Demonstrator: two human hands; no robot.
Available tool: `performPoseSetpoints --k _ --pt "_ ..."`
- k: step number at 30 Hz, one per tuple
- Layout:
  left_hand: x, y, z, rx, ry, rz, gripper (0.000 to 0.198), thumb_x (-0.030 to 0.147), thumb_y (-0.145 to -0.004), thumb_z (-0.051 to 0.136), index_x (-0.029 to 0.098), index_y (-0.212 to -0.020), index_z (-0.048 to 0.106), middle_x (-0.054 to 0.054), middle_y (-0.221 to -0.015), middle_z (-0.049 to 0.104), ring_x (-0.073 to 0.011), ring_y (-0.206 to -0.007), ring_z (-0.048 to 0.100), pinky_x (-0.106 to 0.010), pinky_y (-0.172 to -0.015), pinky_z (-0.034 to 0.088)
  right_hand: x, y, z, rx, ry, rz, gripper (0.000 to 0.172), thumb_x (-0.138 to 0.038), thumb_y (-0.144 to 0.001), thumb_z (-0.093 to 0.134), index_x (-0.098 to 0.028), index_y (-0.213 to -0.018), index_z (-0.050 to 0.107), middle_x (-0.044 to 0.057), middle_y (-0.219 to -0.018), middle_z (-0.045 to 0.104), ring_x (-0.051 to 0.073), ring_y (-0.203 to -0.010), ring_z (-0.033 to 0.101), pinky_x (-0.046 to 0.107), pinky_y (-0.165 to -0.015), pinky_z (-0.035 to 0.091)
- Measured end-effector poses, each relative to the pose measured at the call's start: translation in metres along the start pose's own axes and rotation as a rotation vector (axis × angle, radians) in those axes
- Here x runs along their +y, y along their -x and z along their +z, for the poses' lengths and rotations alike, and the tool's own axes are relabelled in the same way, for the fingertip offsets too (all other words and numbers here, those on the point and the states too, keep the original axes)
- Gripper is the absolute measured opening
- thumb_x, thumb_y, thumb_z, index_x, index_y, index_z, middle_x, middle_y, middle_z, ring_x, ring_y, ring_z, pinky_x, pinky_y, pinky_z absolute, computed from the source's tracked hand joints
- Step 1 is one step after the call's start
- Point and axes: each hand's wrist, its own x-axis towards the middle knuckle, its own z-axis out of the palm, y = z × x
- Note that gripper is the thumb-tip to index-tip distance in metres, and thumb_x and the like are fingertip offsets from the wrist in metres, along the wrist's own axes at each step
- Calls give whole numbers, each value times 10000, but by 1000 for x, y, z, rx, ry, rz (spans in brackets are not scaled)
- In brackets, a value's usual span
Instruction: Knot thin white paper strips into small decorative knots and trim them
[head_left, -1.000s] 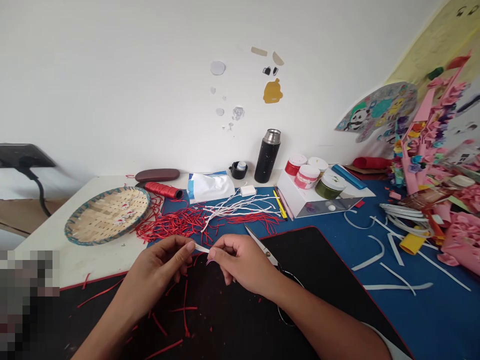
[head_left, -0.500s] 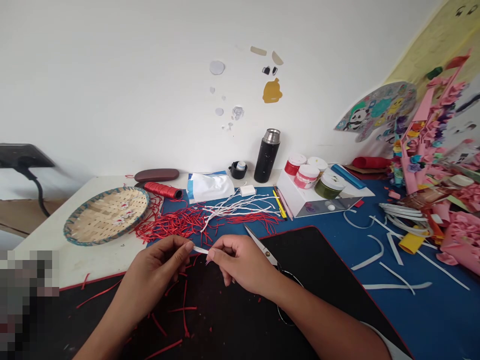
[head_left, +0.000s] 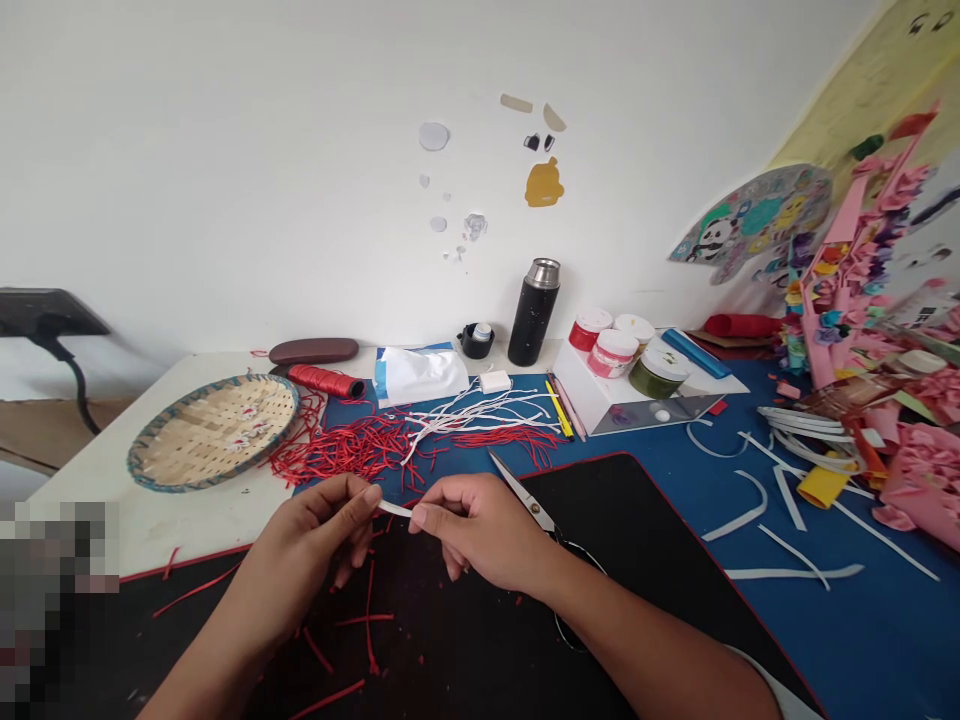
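A short narrow white strip (head_left: 395,509) is stretched between my two hands, over the black mat (head_left: 600,540). My left hand (head_left: 322,530) pinches one end between thumb and forefinger. At the other end my right hand (head_left: 472,525) pinches it the same way, its other fingers curled below. Scissors (head_left: 525,495) lie partly under my right wrist, blades pointing away, handles mostly hidden by the forearm. Beyond my hands are a heap of red cords (head_left: 352,445) and a bundle of white cords (head_left: 450,412). Loose red cord pieces (head_left: 370,616) lie on the mat beneath.
At left stands a woven basket (head_left: 202,435), beside a spool of red cord (head_left: 322,381). A black flask (head_left: 534,315) and several lidded jars (head_left: 613,352) stand at the back. White strips (head_left: 795,573) and pink paper flowers (head_left: 919,470) are on the right.
My hands have shifted very slightly left. The strip between them now bends a little, and the small purplish bit by my right fingertips no longer shows.
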Motion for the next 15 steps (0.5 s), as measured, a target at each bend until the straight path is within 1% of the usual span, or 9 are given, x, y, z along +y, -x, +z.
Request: performPoseSetpoints --k 2,4,8,12,15 --pt "0 -1 2 -20 131 -38 570 711 -719 850 208 -638 596 56 -494 523 -80 -382 372 -200 -375 305 1 0 0 -19 -24 -1 169 -286 -998 679 -164 -896 735 -89 -452 516 91 -400 511 185 -444 346" --pt "1 -1 4 -14 193 -55 568 692 -688 885 202 -634 601 60 -479 517 -72 -373 362 -192 -368 289 1 0 0 -32 -47 0 206 -335 -1001 688 -162 -900 736 -92 -451 507 90 -397 509 185 -447 358" --pt "-1 -1 5 24 179 -33 573 690 -688 891 193 -626 613 47 -476 546 -71 -377 389 -187 -374 303 0 -1 -1 -58 -97 3 264 -398 -1012 672 -162 -902 714 -91 -455 505 91 -399 513 190 -456 384" --pt "-2 -2 1 63 190 -20 543 666 -707 886 195 -631 628 42 -477 554 -78 -380 395 -199 -383 309 -1 -1 -2 -112 -135 47 323 -474 -1012 661 -160 -969 719 -65 -554 586 85 -425 548 190 -450 400" --pt "0 -4 -3 105 224 12 503 624 -709 898 193 -634 649 34 -488 558 -86 -407 408 -204 -391 321 -1 -1 -2 -118 -148 79 362 -510 -1015 653 -156 -975 717 -51 -589 614 80 -429 557 188 -441 393"
